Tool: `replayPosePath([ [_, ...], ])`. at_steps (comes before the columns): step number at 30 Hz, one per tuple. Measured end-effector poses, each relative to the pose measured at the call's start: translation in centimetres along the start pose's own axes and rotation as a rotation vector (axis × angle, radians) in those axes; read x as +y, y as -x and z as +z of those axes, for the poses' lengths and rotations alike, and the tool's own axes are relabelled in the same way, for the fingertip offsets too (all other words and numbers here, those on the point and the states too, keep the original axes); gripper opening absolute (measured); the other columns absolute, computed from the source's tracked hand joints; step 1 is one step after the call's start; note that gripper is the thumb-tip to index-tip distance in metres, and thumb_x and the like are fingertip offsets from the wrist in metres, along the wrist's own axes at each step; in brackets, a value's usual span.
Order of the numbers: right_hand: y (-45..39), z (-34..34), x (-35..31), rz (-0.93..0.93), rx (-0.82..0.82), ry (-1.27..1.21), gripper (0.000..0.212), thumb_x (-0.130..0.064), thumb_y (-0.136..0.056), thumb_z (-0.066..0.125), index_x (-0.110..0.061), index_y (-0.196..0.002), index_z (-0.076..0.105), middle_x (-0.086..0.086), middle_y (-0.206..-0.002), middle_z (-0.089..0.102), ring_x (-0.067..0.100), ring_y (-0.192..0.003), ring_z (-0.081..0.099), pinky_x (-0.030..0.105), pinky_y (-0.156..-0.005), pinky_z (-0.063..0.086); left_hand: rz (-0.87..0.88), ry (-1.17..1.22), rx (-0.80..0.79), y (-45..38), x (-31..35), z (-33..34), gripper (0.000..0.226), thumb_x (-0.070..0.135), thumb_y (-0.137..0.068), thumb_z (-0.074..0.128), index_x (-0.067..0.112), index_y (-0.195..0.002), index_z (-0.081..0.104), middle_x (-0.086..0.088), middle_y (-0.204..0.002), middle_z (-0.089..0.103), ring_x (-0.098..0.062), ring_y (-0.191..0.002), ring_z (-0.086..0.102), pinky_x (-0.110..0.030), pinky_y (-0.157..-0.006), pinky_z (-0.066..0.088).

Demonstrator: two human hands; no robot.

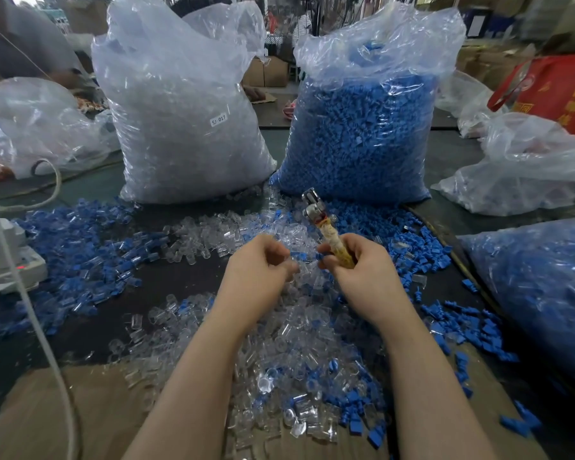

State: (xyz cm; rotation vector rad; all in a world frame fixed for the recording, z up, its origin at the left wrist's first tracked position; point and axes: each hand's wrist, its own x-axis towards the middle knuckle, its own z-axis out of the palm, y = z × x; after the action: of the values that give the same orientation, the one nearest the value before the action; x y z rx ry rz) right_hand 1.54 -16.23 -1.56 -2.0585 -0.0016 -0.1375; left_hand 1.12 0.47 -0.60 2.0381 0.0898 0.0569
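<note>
The yellow-wrapped metal-headed hand tool (330, 237) is gripped in the right hand (359, 267), fingers curled round the handle, shiny head tilted up and away toward the bags. A small blue plastic piece (320, 257) is seen at the right thumb and fingertips; whether it is pinched cannot be told. The left hand (259, 265) is held just beside the right, fingers curled inward; whether anything is held cannot be told. Both hands are held over a heap of clear plastic caps (279, 343) on the dark table (166, 277). Loose blue plastic pieces (80, 254) are scattered around the heap. A brown cardboard sheet (97, 410) lies at the near edge. Behind, a tall clear bag of clear caps (186, 127) and a tall clear bag of blue pieces (362, 127) are stood side by side. A white cable (30, 310) is run along the left.
</note>
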Motion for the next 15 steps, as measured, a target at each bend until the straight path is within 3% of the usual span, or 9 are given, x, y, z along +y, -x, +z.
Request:
replayPosePath([
  [2,-0.01,0.09,-0.11,-0.009,0.008,-0.009,0.012,-0.013,-0.09,0.066,-0.024,-0.091,0.065,-0.004,-0.086,0.072,0.017,-0.087,0.068,0.042,-0.08,0.057,-0.035,0.218,-0.044,0.06,0.35,-0.09,0.013,0.01,-0.085,0.074,0.018,-0.091,0.065,-0.004,-0.083,0.074,-0.022,-0.081,0.073,-0.038,-0.076,0.06],
  [6,0.12,0.21,-0.3,-0.028,0.05,-0.065,0.006,-0.019,-0.089,0.07,-0.023,-0.088,0.064,-0.001,-0.082,0.07,0.019,-0.081,0.067,0.042,-0.077,0.056,-0.065,0.556,-0.081,0.25,0.93,-0.38,0.018,-0.003,-0.082,0.072,0.012,-0.094,0.072,-0.008,-0.086,0.076,-0.013,-0.078,0.072,-0.019,-0.066,0.056],
  [8,0.17,0.16,-0.37,-0.044,0.067,-0.083,0.006,-0.02,-0.089,0.07,-0.021,-0.087,0.065,-0.001,-0.082,0.071,0.02,-0.081,0.068,0.043,-0.078,0.057,-0.106,0.696,-0.098,0.29,1.08,-0.42,0.021,-0.006,-0.082,0.069,0.01,-0.097,0.073,-0.006,-0.084,0.076,-0.012,-0.076,0.072,-0.017,-0.065,0.055],
  [15,-0.23,0.18,0.12,-0.049,0.119,0.089,0.005,-0.024,-0.088,0.069,-0.021,-0.088,0.065,-0.007,-0.074,0.065,0.015,-0.071,0.061,0.034,-0.066,0.05,-0.206,0.819,-0.05,-0.08,0.83,-0.41,0.017,-0.003,-0.087,0.065,0.007,-0.1,0.07,-0.01,-0.082,0.076,-0.012,-0.074,0.073,-0.019,-0.064,0.058],
])
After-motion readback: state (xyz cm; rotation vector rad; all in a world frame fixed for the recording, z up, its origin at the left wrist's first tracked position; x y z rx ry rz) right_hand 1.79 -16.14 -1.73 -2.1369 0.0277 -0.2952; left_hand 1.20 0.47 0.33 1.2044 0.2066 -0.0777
